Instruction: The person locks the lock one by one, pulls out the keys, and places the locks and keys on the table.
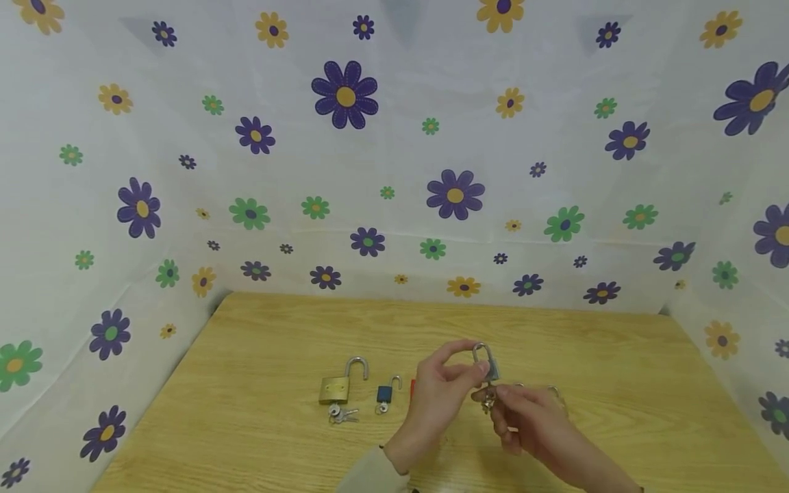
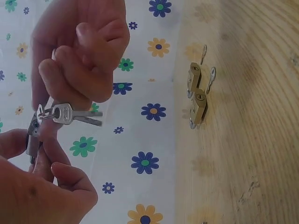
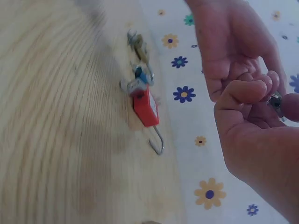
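My left hand (image 1: 434, 394) holds a small grey padlock (image 1: 492, 370) upright above the table, its metal shackle on top. Whether that shackle is locked cannot be made out. Just below the lock body, my right hand (image 1: 536, 416) pinches a key at the keyhole, mostly hidden by the fingers. Spare keys (image 2: 65, 114) on a ring dangle from it in the left wrist view. To the left on the table lie a brass padlock (image 1: 334, 389) and a blue padlock (image 1: 385, 394), both with raised shackles and keys. A red padlock (image 3: 146, 107) shows in the right wrist view.
Two brass padlocks (image 2: 199, 106) lie at the right, with keys (image 2: 211, 80) near them; my right hand mostly covers them in the head view. The wooden table (image 1: 271, 329) is bordered by a white flowered cloth (image 1: 394, 157) at back and sides.
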Motion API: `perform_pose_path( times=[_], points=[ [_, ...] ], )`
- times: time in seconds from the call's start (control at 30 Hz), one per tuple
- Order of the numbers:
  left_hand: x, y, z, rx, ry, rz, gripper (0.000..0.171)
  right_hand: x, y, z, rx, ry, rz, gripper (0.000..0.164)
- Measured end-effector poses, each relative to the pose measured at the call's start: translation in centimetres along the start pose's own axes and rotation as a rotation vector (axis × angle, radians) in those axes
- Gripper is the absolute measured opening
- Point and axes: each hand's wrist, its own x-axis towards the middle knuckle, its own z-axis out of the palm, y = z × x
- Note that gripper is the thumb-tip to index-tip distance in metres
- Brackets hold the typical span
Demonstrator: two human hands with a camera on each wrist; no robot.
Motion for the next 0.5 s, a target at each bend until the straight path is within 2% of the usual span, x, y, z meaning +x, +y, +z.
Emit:
perform_pose_path(
  times=[0.1, 0.23, 0.4, 0.5],
  points=[
    [-0.12, -0.07, 0.02, 0.003, 0.008, -0.007, 0.035, -0.01, 0.10, -0.30, 0.174, -0.105, 0.044, 0.039],
    [-0.24, -0.18, 0.10, 0.000, 0.011, -0.011, 0.035, -0.07, 0.33, -0.33, 0.327, -0.200, 0.053, 0.039],
    [-0.11, -0.18, 0.21, -0.002, 0.000, -0.009, 0.035, 0.00, 0.44, -0.26, 0.451, -0.271, 0.052, 0.042],
    [-0.05, -0.15, 0.30, -0.003, -0.006, -0.014, 0.035, 0.00, 0.36, -0.20, 0.484, -0.269, 0.065, 0.041]
  ],
)
